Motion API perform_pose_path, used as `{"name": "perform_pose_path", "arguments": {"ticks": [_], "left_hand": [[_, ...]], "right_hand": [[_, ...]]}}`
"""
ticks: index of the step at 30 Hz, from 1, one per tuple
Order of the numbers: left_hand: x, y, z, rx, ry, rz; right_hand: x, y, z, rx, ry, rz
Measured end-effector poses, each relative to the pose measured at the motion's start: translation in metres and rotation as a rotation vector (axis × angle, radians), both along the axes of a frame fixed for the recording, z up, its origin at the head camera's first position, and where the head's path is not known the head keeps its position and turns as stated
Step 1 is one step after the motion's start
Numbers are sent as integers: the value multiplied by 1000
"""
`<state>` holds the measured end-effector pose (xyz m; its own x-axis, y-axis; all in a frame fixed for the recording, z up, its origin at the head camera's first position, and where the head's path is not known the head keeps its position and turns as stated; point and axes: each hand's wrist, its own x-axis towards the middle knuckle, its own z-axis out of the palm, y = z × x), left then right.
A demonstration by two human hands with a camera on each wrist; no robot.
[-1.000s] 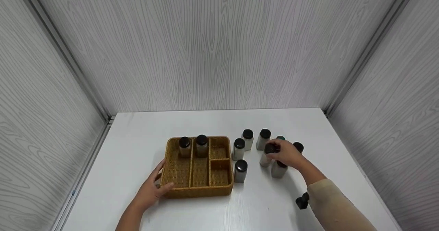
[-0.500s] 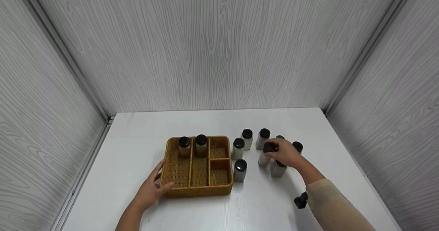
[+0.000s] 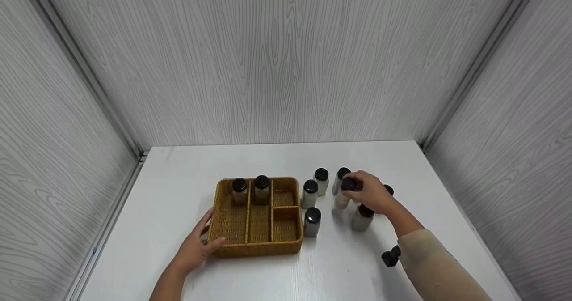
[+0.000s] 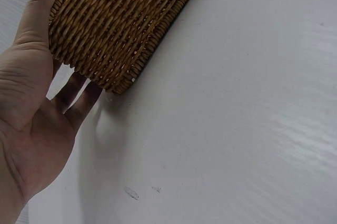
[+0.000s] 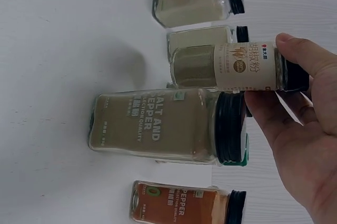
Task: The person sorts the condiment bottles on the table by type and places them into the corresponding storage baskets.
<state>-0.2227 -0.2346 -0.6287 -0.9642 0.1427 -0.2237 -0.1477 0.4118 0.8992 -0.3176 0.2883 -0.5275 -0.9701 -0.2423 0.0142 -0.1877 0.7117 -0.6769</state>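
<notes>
My left hand (image 3: 193,252) grips the front left corner of a divided wicker basket (image 3: 257,250), thumb at the front rim and fingers along the side. In the left wrist view, the fingers reach around the woven wall (image 4: 113,21). With my right hand (image 3: 374,193) I pinch the black cap of a spice jar (image 3: 342,201), which is lifted off the table. Its paper label and greyish powder show in the right wrist view, where the jar (image 5: 197,67) hangs beside a larger salt and pepper jar (image 5: 152,126). Two black-capped jars (image 3: 240,191) stand in the basket's back compartments.
Between basket and right hand stand several jars, including one (image 3: 312,222) close to the basket's right side. Another jar (image 3: 362,219) stands below my right hand. An orange pepper jar (image 5: 176,203) is nearby. A small black object (image 3: 390,258) lies by the right sleeve.
My right hand has raised the jar off the table and moved it slightly towards the back. The green cap behind the hand is now hidden. The left hand and basket stay put.
</notes>
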Motion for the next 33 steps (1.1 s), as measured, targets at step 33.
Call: {"name": "perform_pose_path", "arguments": {"ticks": [33], "left_hand": [[1, 0, -1, 18, 16, 10]], "right_hand": [[0, -66, 53, -96, 121, 100]]}}
